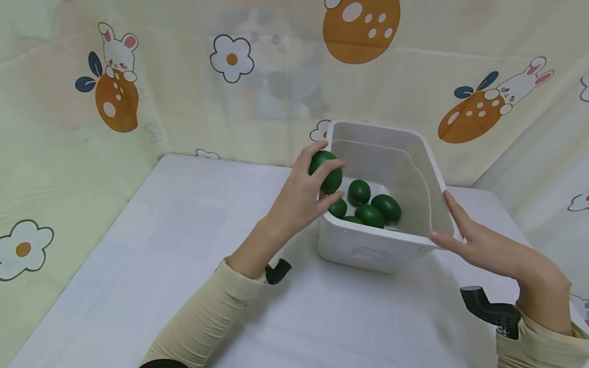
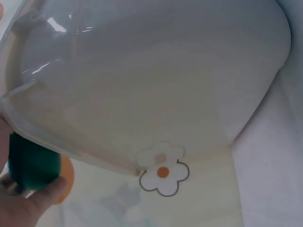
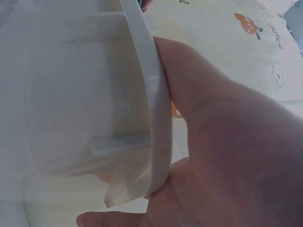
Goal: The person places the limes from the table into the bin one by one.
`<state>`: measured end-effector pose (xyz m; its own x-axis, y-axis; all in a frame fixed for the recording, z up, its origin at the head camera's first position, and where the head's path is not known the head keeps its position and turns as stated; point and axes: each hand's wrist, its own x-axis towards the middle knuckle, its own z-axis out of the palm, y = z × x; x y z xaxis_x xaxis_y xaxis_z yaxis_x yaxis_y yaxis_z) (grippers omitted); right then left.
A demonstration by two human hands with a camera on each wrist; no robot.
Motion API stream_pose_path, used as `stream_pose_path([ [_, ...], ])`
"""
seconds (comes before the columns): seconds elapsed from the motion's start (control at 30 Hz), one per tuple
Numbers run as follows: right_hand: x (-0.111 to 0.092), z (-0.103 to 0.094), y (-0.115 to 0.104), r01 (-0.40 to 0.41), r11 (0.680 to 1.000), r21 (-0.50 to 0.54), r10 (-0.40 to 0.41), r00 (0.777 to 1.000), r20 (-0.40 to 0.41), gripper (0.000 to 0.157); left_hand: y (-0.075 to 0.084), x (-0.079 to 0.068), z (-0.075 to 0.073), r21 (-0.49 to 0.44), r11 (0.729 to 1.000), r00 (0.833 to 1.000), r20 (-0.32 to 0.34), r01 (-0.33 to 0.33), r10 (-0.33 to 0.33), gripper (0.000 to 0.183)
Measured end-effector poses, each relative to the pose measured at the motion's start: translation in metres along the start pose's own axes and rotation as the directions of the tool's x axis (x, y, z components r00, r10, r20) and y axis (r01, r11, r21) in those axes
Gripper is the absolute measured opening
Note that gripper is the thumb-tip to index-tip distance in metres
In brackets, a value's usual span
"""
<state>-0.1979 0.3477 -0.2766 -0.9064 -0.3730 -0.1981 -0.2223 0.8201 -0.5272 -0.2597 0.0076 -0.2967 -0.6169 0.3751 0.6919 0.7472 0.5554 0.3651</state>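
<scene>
My left hand (image 1: 301, 191) holds a smooth dark green egg-shaped fruit (image 1: 330, 176) at the left rim of a white plastic bin (image 1: 359, 250). Its fingers and thumb are spread around the fruit. In the left wrist view, the same green fruit (image 2: 33, 163) shows between thumb and fingers, beside the bin's wall (image 2: 156, 80). Several similar green fruits (image 1: 370, 215) lie on the bin's floor, some partly hidden behind the front rim. My right hand (image 1: 488, 245) rests against the bin's front right corner, fingers and thumb fairly straight; the right wrist view shows the palm by the rim (image 3: 158, 104).
The bin stands toward the back right of a table with a white cloth (image 1: 184, 245). A pale curtain (image 1: 276, 92) printed with rabbits and flowers hangs behind and at both sides. Black wrist mounts (image 1: 492, 309) jut from both sleeves.
</scene>
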Motion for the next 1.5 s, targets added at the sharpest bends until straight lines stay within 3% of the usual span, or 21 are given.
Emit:
stream_pose_path([
  [0.2, 0.001, -0.0001, -0.0018, -0.005, 1.0, 0.001, 0.005, 1.0, -0.001, 0.092, 0.0042, -0.0011, 0.0001, -0.06, 0.997, 0.999, 0.031, -0.04, 0.042, 0.039],
  [0.57, 0.0003, 0.0, -0.0029, -0.01, 1.0, -0.008, 0.01, 1.0, 0.0, 0.092, 0.0053, -0.0012, -0.0022, -0.015, 0.996, 0.996, 0.039, -0.084, 0.084, 0.038],
  [0.93, -0.0023, 0.0001, -0.0051, -0.049, 0.999, 0.006, 0.049, 0.999, 0.009, 0.09, 0.007, -0.0019, -0.001, -0.098, 0.993, 0.997, 0.045, -0.061, 0.065, 0.035],
  [1.5, -0.0085, 0.0015, -0.0059, -0.059, 0.998, 0.015, 0.059, 0.998, 0.005, 0.09, 0.0071, -0.0024, 0.0005, -0.012, 0.996, 0.995, 0.059, -0.085, 0.086, 0.034],
])
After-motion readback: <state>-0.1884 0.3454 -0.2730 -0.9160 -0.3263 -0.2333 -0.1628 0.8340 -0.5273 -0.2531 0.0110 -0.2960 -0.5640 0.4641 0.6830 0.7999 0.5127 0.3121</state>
